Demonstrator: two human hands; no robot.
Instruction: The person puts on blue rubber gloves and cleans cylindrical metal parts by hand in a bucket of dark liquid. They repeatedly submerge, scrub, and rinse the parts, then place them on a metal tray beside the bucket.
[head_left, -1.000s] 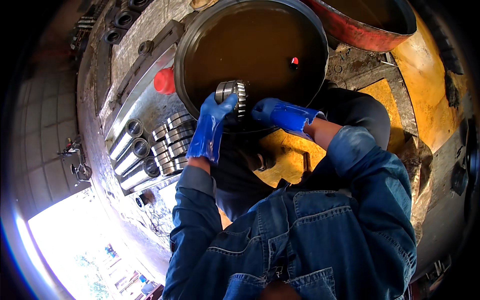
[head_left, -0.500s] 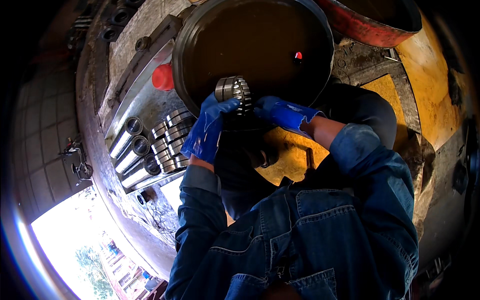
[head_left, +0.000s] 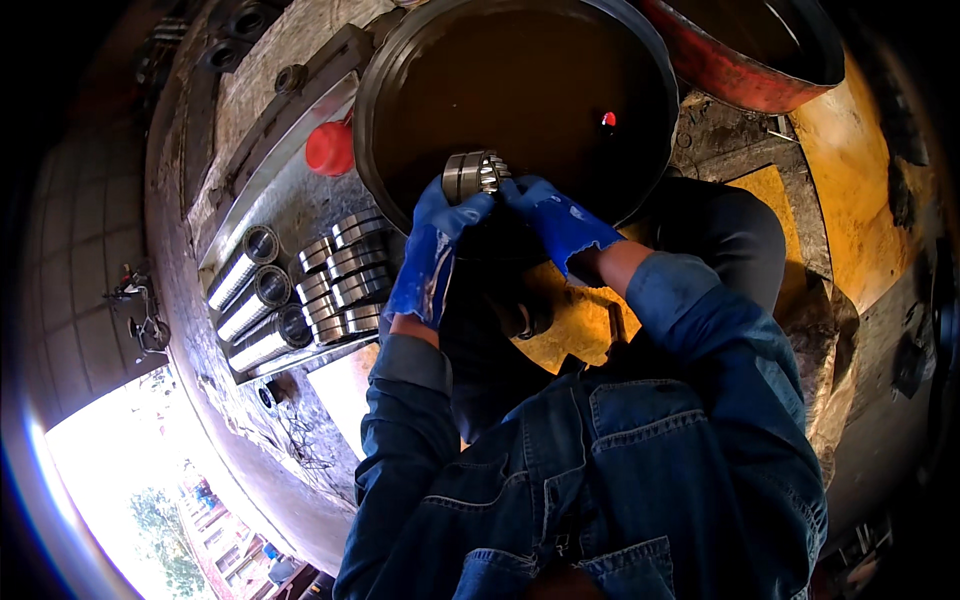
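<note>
Both my hands wear blue rubber gloves with torn cuffs. Over the near edge of a wide round tub [head_left: 366, 130] of dark brown liquid, my left hand [head_left: 438, 218] grips a shiny steel roller bearing [head_left: 462, 178] by its near side. The bearing's smooth outer ring faces left, and its row of rollers shows on the right. My right hand [head_left: 545, 208] is closed against that roller side, its fingertips partly hidden. To the left, a metal tray [head_left: 232, 215] holds several stacked steel bearing rings [head_left: 345, 270] and several long rows of similar rings [head_left: 250, 285].
A red cup [head_left: 330, 150] sits by the tub's left rim. A small red object [head_left: 608, 119] shows in the liquid. Beyond the tub, at right, stands a red-sided drum [head_left: 745, 75]. Yellowish sheets [head_left: 850, 190] lie on the ground at right. Thin wire [head_left: 305, 445] lies below the tray.
My right hand has moved in to the bearing's roller side, covering part of it. The bearing has turned a little, showing less of its rollers. The whole view has shifted slightly.
</note>
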